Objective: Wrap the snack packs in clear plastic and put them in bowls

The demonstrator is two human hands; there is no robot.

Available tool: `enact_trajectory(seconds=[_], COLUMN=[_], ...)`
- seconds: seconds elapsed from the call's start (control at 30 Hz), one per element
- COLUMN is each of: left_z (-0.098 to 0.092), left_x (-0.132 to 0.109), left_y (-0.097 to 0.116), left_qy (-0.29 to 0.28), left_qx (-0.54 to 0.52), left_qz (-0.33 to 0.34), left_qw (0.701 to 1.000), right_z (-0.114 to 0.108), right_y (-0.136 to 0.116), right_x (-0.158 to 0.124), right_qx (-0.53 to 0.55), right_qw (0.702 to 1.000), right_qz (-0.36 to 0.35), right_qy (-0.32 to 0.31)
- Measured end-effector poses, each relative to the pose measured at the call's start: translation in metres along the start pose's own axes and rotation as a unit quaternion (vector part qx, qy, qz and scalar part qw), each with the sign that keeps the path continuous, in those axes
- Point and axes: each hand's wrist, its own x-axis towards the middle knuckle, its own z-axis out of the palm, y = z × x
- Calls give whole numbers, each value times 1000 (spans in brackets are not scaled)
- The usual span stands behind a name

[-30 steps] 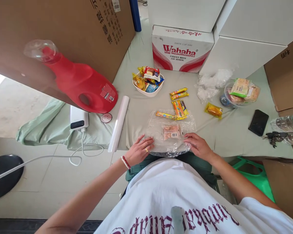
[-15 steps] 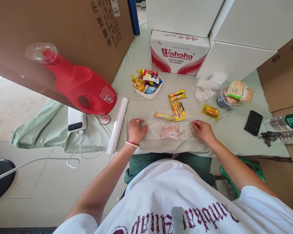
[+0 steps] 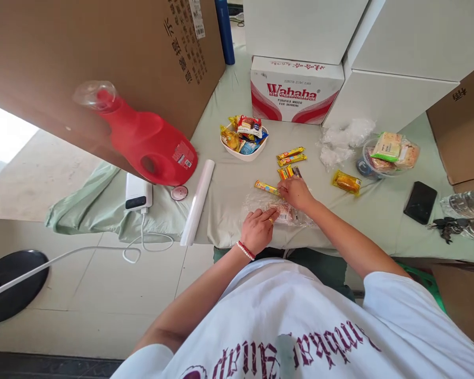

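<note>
A pink packaged snack [image 3: 285, 212] with a barcode label lies on clear plastic film [image 3: 255, 202] near the table's front edge. My left hand [image 3: 258, 229] rests over its left side, fingers stretched out flat on the film and packet. Just beyond the packet, my right hand [image 3: 298, 193] has its fingers bent together at the film's far part; they seem to pinch the film, though the fingertips are partly hidden. One yellow stick snack [image 3: 266, 187] lies left of that hand. Several upright stick snacks [image 3: 289, 172] are partly covered by it.
Farther back are two yellow sticks [image 3: 291, 157] and a white bowl [image 3: 243, 156] of wrapped snacks. A roll of film [image 3: 197, 202], red jug [image 3: 154, 147] and power bank [image 3: 138, 192] stand left. Rightward lie a wrapped cake [image 3: 346, 182], clear tub [image 3: 369, 158] and phone [image 3: 420, 202].
Both hands have moved inward from the film's two sides. My left hand now lies on the packet; my right hand has reached left and away from me to the film beside the sticks.
</note>
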Motion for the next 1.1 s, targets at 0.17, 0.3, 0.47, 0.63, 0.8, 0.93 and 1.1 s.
enact_trajectory(seconds=[0.17, 0.3, 0.47, 0.63, 0.8, 0.93, 1.1], left_z=[6, 10, 4, -19, -22, -30, -31], left_x=[-2, -7, -4, 21, 26, 12, 17], left_y=[-6, -20, -66, -99, -81, -59, -18], left_qy=[-7, -2, 208, 243, 28, -24, 35], left_qx=[2, -130, -389, -318, -172, -178, -244], left_qz=[-24, -27, -276, -340, -261, -218, -259], left_qw=[1000, 991, 854, 851, 950, 959, 934], right_z=[2, 18, 32, 33, 27, 27, 33], right_y=[-12, -12, -7, -14, -20, -19, -19], right_x=[-55, -87, -94, -92, -89, -89, -90], right_qx=[-42, -65, -45, -30, -25, -11, 27], right_qw=[986, 982, 974, 981, 984, 984, 984], right_qz=[-157, -173, -213, -183, -160, -155, -164], right_qy=[-35, -44, -61, -61, -78, -84, -57])
